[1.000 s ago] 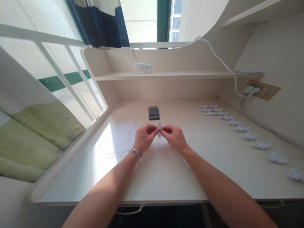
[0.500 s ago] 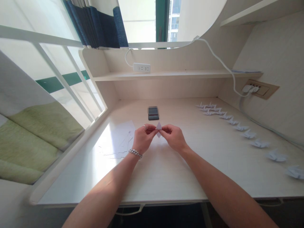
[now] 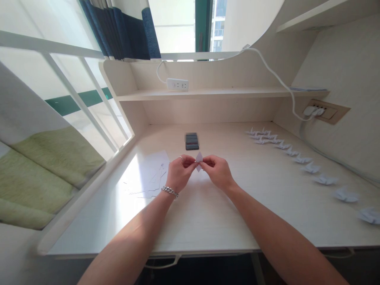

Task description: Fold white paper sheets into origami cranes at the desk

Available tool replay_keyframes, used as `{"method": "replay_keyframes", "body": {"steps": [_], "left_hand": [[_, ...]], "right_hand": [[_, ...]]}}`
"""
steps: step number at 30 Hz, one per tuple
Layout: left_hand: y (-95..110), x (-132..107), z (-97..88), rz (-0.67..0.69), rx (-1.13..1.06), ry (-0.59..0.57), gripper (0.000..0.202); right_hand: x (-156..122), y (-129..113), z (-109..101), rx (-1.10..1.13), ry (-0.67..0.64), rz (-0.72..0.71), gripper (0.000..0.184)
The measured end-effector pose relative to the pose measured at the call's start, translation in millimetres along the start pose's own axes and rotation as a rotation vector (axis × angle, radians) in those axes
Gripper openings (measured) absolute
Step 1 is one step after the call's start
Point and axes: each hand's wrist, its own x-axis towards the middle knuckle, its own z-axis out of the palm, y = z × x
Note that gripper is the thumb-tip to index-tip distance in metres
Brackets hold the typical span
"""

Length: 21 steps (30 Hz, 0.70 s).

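Observation:
Above the middle of the desk, a small diamond-shaped piece of folded white paper (image 3: 199,157) is held upright between my hands. My left hand (image 3: 180,173), with a ring on a finger and a chain bracelet at the wrist, pinches its left side. From the right, my right hand (image 3: 218,171) pinches the opposite edge between thumb and fingers. The fingertips of both hands nearly meet and cover the paper's middle. Just beyond them lies a dark, phone-like object (image 3: 191,141), its upper part blurred out.
Folded paper cranes (image 3: 302,158) run in a line along the desk's right side. Loose white paper sheets (image 3: 145,174) lie at left, partly in sunlight. A power strip (image 3: 177,84) sits on the back shelf; a white cable (image 3: 277,76) hangs to the wall socket (image 3: 329,112).
Almost nothing differs. Both hands keep their pinch on the folded paper, and the view has shifted very slightly.

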Motion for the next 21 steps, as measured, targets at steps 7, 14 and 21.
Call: {"method": "replay_keyframes", "body": {"steps": [7,14,21], "left_hand": [[-3.6,-0.5,0.8,-0.002,-0.019,0.013,0.022],[0.7,-0.6,0.0,-0.048,0.014,-0.013,0.022],[0.7,-1.8,0.6,-0.019,-0.002,-0.049,0.018]], "right_hand": [[-0.1,-0.9,-0.5,-0.002,-0.008,0.006,0.016],[0.4,1.2,0.5,-0.005,-0.015,0.008,0.017],[0.8,5.3,0.6,-0.008,-0.017,-0.003,0.017]]}}
